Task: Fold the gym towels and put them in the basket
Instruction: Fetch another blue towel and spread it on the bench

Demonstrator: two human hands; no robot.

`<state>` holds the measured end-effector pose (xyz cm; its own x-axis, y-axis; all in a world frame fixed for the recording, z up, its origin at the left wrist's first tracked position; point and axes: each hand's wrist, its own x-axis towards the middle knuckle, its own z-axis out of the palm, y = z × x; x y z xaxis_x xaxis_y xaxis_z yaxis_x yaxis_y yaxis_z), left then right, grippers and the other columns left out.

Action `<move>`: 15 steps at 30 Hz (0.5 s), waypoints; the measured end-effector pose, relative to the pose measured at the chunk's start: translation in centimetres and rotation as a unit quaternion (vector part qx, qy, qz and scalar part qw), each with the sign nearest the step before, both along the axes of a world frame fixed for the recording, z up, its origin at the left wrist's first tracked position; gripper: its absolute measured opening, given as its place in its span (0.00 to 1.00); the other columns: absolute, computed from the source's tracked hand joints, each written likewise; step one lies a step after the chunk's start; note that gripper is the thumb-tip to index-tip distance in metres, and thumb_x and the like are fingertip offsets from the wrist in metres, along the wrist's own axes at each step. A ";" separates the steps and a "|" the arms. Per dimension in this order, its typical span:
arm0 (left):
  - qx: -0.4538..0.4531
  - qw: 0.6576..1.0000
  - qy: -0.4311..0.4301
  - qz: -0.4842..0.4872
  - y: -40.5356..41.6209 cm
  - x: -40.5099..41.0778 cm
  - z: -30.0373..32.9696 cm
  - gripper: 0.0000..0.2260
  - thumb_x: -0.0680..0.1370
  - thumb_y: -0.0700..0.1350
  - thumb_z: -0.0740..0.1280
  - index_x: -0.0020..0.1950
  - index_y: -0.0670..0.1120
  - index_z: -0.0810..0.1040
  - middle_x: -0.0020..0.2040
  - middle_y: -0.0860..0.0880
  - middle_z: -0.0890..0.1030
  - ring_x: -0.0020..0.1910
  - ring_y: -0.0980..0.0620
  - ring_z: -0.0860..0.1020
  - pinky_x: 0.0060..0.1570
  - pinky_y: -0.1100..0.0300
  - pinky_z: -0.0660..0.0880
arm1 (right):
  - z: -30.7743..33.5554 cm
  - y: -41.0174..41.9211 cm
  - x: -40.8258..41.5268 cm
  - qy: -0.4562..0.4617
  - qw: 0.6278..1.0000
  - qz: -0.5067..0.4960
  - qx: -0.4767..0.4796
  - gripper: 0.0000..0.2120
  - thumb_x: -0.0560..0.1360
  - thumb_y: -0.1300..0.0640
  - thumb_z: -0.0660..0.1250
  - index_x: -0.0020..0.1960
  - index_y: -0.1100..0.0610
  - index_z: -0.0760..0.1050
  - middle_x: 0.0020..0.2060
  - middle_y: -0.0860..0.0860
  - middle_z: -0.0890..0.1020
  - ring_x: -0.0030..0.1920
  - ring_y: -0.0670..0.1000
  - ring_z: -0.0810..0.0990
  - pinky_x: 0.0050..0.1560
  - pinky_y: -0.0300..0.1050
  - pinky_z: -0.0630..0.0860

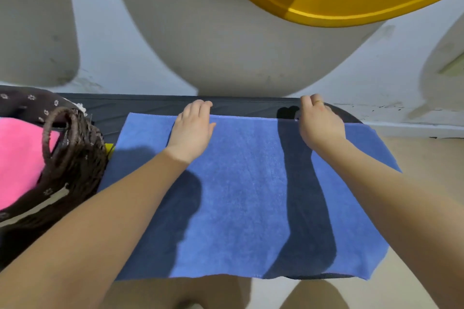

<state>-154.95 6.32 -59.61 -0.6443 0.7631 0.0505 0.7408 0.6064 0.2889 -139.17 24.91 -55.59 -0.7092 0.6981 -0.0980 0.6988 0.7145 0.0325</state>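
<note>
Lying spread flat on the dark bench (155, 108), the blue towel (241, 183) is sitting just right of the basket (75, 158); left hand (192, 128) fingers are pressing flat together at its far edge, right hand (320, 123) fingers are pinching that edge.

Bright light from behind throws hard arm shadows across the flat blue terry towel (241, 183); wide-angle edges bend.

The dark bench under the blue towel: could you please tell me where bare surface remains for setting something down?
Little remains. A bare strip of the dark bench lies between the wicker basket and the left hand, beyond the blue towel. A smaller gap sits beside the right hand. The basket, holding a pink towel, crowds the left end.
</note>
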 end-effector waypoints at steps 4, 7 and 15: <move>0.024 0.999 -0.035 0.021 -6.1 1.5 0.1 0.18 0.79 0.46 0.56 0.67 0.40 0.69 0.66 0.44 0.71 0.65 0.43 0.70 0.61 0.51 0.67 | -0.1 -6.2 -5.0 0.050 0.983 0.157 -0.078 0.12 0.78 0.62 0.54 0.61 0.61 0.67 0.63 0.57 0.67 0.53 0.61 0.73 0.40 0.48 0.67; 0.024 0.999 -0.028 0.034 -11.9 1.9 -0.2 0.16 0.75 0.45 0.58 0.56 0.37 0.77 0.54 0.39 0.79 0.51 0.38 0.79 0.50 0.49 0.76 | 0.0 -11.6 -9.6 0.081 0.951 0.280 -0.107 0.13 0.79 0.61 0.54 0.61 0.60 0.70 0.65 0.56 0.68 0.57 0.61 0.72 0.47 0.49 0.68; -0.097 0.988 0.000 0.124 -24.5 3.2 -0.2 0.08 0.68 0.46 0.73 0.40 0.43 0.77 0.36 0.46 0.78 0.31 0.45 0.78 0.23 0.60 0.73 | -1.2 -22.9 -17.9 0.008 0.898 0.438 -0.051 0.18 0.74 0.69 0.55 0.62 0.59 0.70 0.63 0.54 0.72 0.61 0.59 0.68 0.52 0.49 0.67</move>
<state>-151.75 -18.22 -59.82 -0.8122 0.5777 -0.0808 0.5630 0.8127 0.1503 -157.09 2.04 -56.77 -0.9836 -0.1392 -0.1151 -0.1318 0.9888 -0.0695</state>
